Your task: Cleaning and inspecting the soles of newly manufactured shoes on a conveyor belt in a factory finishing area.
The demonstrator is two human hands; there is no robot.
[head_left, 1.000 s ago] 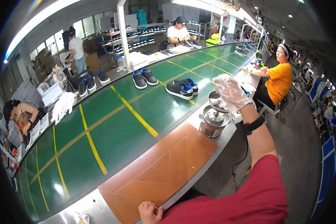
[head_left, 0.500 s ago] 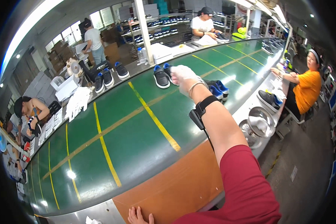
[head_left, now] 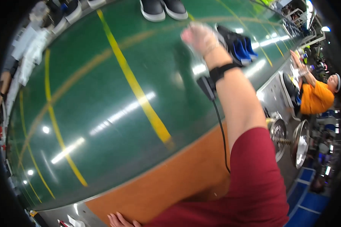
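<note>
My right hand (head_left: 199,38), in a whitish covering and smeared by motion, reaches over the green conveyor belt (head_left: 98,98). Its fingers cannot be made out clearly. Just right of it lies a pair of dark shoes (head_left: 231,39) with blue linings. Beyond the hand stands another dark pair (head_left: 174,8) with white soles, cut off by the upper edge. My left hand (head_left: 119,220) rests with its fingers stretched out on the brown board (head_left: 159,181) along the near edge. Only its fingers show.
Metal bowls (head_left: 301,143) stand right of my arm. Beside the belt, a person in orange (head_left: 318,96) sits near more shoes (head_left: 288,89). A white cloth pile (head_left: 32,53) and other shoes (head_left: 72,11) line the far left side. A black cable hangs from my right wrist.
The view has tipped down and turned. My right hand has moved away from the black pair with white soles, which stays on the belt. My left hand remains on the board.
</note>
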